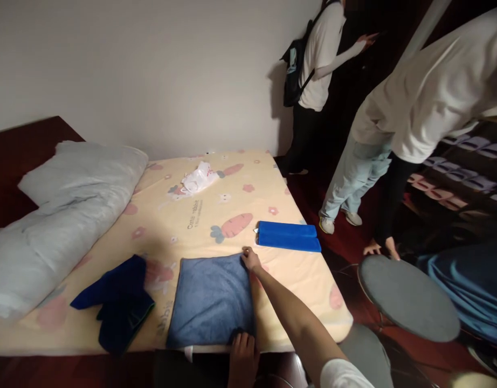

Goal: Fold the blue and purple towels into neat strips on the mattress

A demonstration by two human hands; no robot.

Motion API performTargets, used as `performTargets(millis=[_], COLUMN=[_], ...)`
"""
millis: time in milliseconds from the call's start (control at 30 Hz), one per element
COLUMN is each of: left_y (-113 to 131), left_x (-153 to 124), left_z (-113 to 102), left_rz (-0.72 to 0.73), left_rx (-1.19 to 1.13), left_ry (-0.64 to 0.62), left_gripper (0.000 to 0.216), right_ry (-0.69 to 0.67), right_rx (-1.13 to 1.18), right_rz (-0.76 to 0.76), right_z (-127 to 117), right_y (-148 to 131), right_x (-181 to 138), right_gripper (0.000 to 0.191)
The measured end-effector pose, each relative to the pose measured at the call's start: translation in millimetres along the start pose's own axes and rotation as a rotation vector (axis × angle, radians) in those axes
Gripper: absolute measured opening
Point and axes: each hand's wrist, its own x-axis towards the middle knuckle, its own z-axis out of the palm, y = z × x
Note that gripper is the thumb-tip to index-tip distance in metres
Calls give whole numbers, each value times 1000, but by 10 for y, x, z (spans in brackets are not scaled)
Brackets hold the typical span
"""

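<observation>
A grey-blue cloth point(212, 302), like a small towel, lies spread nearly flat on the bed, with a white tag at its near edge. My right hand point(250, 260) pinches its far right corner. At the near right corner, my left hand point(243, 355) has its fingers curled over the cloth's edge. Just beyond my right hand is a bright blue folded cloth point(289, 236) with a small white tag. To the left of the grey-blue cloth, a crumpled dark blue cloth point(121, 302) lies in a heap.
The bed point(151, 210) has a carrot-patterned sheet, a white plastic bag point(200, 178) and a grey quilt point(78, 205). One person point(321, 59) stands by the wall; another point(430, 91) bends over a round grey stool point(408, 296). Slippers point(467, 156) fill a rack at right.
</observation>
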Motion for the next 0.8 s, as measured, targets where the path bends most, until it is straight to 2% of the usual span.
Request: performTargets(millis=[233, 367, 467, 567, 667, 733, 800], left_y=[126, 188, 128, -98, -500, -813, -1082], left_x=[146, 196, 207, 177, 109, 62, 27], left_z=[-197, -219, -311, -490, -710, -851, -971], left_rz=[12, -85, -187, -295, -431, -564, -703], left_rx=[40, -69, -202, -318, -325, -275, -231], left_ry=[-60, -96, -26, 118, 252, 293, 270], left_gripper=[20, 16, 11, 14, 17, 21, 23], right_ry=[91, 112, 101, 63, 5, -45, -92], right_rx=[122, 156, 178, 198, 205, 200, 189], right_rz=[-93, -124, -170, -236, -302, -338, -355], right_z=[-43, -114, -142, -77, 150, 384, 631], right_y=[131, 151, 38, -255, -727, -1075, -1369], right_x=[39, 37, 74, 150, 241, 287, 308], right_gripper=[31, 31, 32, 28, 26, 24, 21])
